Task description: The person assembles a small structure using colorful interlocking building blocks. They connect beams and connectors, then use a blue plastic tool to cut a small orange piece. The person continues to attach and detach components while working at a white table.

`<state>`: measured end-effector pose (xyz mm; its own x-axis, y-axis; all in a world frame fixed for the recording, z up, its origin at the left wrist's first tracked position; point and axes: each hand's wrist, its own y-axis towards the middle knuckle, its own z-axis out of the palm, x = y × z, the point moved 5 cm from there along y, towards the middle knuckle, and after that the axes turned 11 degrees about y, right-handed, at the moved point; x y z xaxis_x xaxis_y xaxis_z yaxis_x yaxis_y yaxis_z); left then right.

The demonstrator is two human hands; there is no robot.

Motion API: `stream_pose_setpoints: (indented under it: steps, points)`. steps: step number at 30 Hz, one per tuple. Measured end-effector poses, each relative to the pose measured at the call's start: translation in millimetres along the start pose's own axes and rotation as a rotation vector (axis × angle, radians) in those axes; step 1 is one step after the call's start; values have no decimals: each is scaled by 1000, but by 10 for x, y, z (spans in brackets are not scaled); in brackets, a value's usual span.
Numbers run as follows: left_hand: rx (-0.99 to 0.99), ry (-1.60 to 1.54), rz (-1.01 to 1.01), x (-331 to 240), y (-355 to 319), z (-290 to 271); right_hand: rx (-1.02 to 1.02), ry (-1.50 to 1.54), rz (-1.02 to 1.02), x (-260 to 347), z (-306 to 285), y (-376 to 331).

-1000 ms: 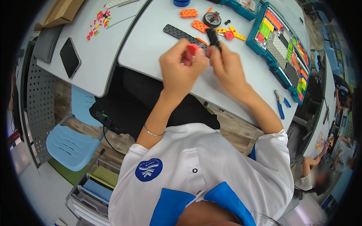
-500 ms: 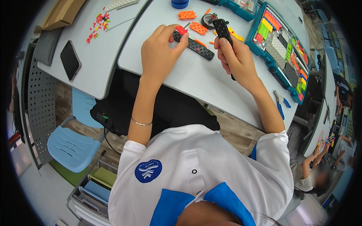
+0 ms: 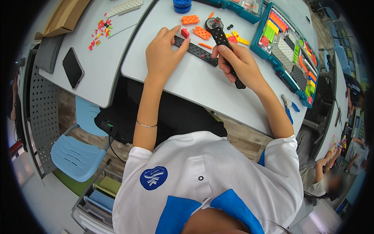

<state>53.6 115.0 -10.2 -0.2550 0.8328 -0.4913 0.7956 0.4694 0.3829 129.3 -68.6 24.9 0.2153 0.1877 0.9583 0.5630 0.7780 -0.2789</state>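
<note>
My left hand [image 3: 165, 54] has its thumb and forefinger at either side of a small red block [image 3: 185, 33] with a thin metal shaft, holding it at the left end of a long black perforated beam [image 3: 198, 52]. That beam lies on the white table and carries another small red piece [image 3: 202, 56]. My right hand [image 3: 240, 62] grips a second black perforated bar [image 3: 220, 38], tilted with its upper end near a dark wheel [image 3: 213, 24]. Close by lie two orange perforated plates [image 3: 190, 19], an orange stick [image 3: 205, 45] and yellow connectors [image 3: 242, 40].
A teal case [image 3: 286, 50] of sorted colourful parts stands at the right, with blue-handled pliers [image 3: 289, 107] below it. Blue wheels [image 3: 182, 5] sit at the back. The left table holds a phone [image 3: 73, 68], scattered small pegs [image 3: 102, 29] and a cardboard box [image 3: 64, 17].
My right hand has moved slightly left and turned the black bar, so more of its holed face and lower end shows. The left hand stays at the red block.
</note>
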Motion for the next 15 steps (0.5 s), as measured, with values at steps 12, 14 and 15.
stream_pose_setpoints:
  steps: [12, 14, 15]
  points:
    - [403, -1093, -259, -381, -294, -55, 335, 456, 269, -54, 196, -80]
    - [289, -1163, -330, -297, -295, -29, 330, 290, 262, -11, 159, -88]
    - [227, -1163, -376, -239, -298, -59, 326, 207, 259, 14, 135, -88]
